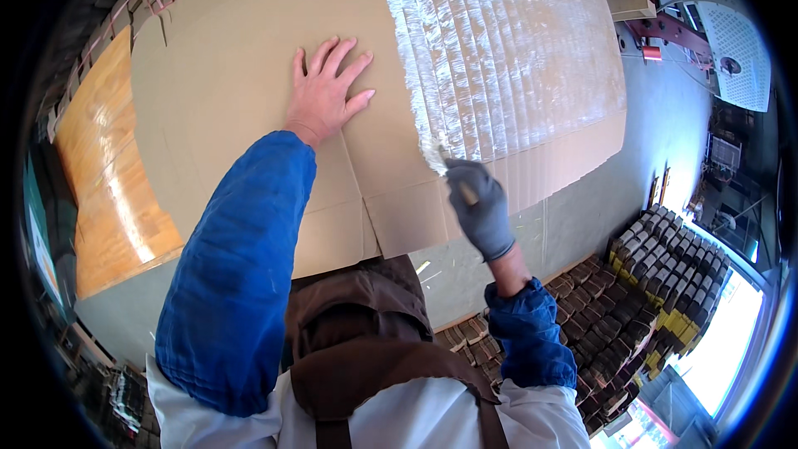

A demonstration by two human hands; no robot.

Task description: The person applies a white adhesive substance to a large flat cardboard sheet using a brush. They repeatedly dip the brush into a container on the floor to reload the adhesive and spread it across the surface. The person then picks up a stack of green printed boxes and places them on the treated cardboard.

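My left hand (326, 90), bare, lies flat with its fingers spread on a large brown cardboard sheet (241, 58). To its right, a row of overlapping thin strips (470, 58) lies on the cardboard, smeared with white paste that is thickest along the left side. My right hand (480, 206), in a grey glove, is closed around a brush whose wooden handle end (469, 193) shows at the fist. The brush's tip (435, 150) touches the near left corner of the pasted strips. Most of the handle is hidden inside the glove.
A shiny wooden board (112, 175) stands under the cardboard's left side. Many stacked dark bundles (598, 308) sit on the lower right, some with yellow edges. Red-framed machinery with a perforated grey guard (731, 41) is at the upper right. Grey floor (657, 141) shows beyond the cardboard.
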